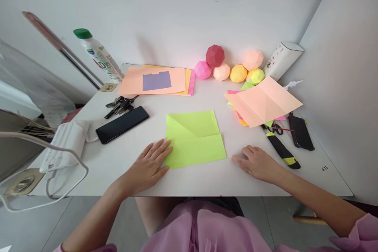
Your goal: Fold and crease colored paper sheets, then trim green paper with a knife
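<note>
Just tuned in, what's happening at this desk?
A person sits at a white table with a creased sheet of lime-green paper in front of them. Their left hand rests at the sheet's left edge; the right hand lies on the table to its right, off the paper. A creased peach sheet tops other coloured papers at the right, and faceted paper-like balls sit by the wall.

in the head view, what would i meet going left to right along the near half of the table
white device with a cable → black phone → left hand → creased lime green sheet → right hand → black-and-yellow handled tool
</note>
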Action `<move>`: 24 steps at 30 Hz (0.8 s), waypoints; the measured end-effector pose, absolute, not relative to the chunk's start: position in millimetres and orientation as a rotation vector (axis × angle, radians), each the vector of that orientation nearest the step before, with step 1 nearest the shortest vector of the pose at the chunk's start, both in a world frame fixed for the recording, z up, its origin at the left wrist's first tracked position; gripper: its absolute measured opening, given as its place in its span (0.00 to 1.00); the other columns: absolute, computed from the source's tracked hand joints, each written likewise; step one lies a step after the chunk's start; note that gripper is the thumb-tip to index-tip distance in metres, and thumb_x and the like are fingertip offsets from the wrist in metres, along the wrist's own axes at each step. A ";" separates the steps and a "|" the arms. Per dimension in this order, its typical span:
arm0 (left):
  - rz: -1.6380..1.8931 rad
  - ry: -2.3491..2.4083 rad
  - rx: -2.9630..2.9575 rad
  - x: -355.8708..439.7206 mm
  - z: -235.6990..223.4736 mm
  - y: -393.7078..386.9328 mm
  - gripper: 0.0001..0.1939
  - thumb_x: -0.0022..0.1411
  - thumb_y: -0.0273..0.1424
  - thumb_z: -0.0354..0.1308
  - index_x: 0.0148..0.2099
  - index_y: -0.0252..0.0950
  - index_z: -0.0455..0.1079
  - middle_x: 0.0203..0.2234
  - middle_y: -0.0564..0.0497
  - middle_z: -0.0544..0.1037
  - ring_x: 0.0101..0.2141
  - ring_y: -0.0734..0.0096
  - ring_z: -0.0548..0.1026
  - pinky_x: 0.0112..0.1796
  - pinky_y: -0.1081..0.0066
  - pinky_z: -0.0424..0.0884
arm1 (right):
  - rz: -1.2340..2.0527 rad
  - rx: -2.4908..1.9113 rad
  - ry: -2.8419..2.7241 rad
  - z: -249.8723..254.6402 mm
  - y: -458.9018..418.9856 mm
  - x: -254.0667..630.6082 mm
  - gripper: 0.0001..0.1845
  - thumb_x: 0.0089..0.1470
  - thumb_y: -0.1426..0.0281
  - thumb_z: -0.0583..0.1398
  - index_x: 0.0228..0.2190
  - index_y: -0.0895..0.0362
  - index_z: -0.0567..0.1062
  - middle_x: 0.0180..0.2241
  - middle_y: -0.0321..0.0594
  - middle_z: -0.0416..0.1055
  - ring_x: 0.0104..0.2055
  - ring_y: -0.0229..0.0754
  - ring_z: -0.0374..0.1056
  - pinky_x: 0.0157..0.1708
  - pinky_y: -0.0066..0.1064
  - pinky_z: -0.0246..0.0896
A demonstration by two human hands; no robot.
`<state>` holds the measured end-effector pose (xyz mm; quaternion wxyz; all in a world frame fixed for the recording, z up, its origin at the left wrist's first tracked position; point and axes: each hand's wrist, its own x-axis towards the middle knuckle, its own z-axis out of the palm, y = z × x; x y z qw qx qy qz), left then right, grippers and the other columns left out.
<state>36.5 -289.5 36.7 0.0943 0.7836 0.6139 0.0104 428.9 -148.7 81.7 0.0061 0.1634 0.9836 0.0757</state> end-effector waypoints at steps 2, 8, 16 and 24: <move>0.041 1.821 2.325 35.5 34.2 -289.1 0.30 0.69 0.46 0.37 0.68 0.42 0.49 0.67 0.54 0.49 0.67 0.62 0.45 0.63 0.56 0.46 | 0.186 0.508 3.137 80.2 -147.4 430.8 0.14 0.61 0.74 0.50 0.44 0.56 0.73 0.30 0.43 0.64 0.32 0.42 0.58 0.31 0.31 0.52; 0.023 1.785 2.305 33.0 34.3 -286.4 0.30 0.69 0.45 0.38 0.69 0.43 0.46 0.68 0.53 0.47 0.67 0.60 0.42 0.63 0.55 0.44 | -0.061 0.150 3.376 69.0 -169.6 351.8 0.18 0.62 0.72 0.49 0.51 0.58 0.69 0.37 0.46 0.67 0.37 0.43 0.61 0.36 0.35 0.59; -0.055 1.774 2.279 33.7 37.7 -284.7 0.29 0.69 0.43 0.39 0.69 0.40 0.46 0.68 0.52 0.44 0.67 0.62 0.40 0.63 0.57 0.42 | 0.006 -0.063 3.035 65.4 -187.1 248.4 0.21 0.63 0.56 0.50 0.54 0.49 0.66 0.39 0.45 0.68 0.34 0.44 0.64 0.28 0.32 0.57; -0.016 1.761 2.267 31.4 31.2 -285.4 0.30 0.69 0.45 0.38 0.69 0.42 0.44 0.68 0.53 0.43 0.67 0.61 0.40 0.63 0.56 0.40 | 0.023 0.051 3.038 71.8 -190.1 247.7 0.14 0.64 0.65 0.50 0.48 0.47 0.69 0.32 0.41 0.69 0.27 0.40 0.62 0.25 0.28 0.51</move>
